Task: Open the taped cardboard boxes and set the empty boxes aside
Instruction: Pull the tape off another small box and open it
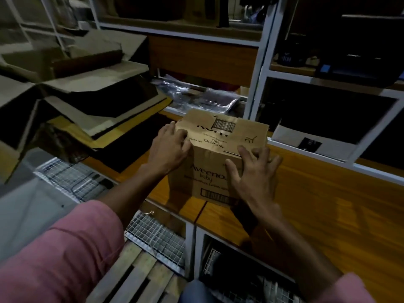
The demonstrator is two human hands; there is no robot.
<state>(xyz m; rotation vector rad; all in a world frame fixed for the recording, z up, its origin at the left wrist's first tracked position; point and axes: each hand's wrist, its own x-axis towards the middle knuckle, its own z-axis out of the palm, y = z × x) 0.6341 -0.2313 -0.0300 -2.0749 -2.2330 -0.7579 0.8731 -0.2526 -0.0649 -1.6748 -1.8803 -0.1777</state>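
A small brown cardboard box (215, 138) printed "Aveeno baby" stands upright on the wooden shelf (328, 193) in front of me. Its top flaps lie closed, with a barcode label across the seam. My left hand (168, 147) presses against the box's upper left edge, fingers curled over the top corner. My right hand (254, 171) lies on the near right corner, fingers spread over the front face and top edge. Both hands hold the box between them.
A heap of opened, flattened cardboard boxes (87, 84) fills the left. Crumpled clear plastic wrap (196, 95) lies behind the box. White metal shelf posts (260, 73) rise at the right, with dark items behind. Wire mesh baskets (157, 237) sit below the shelf.
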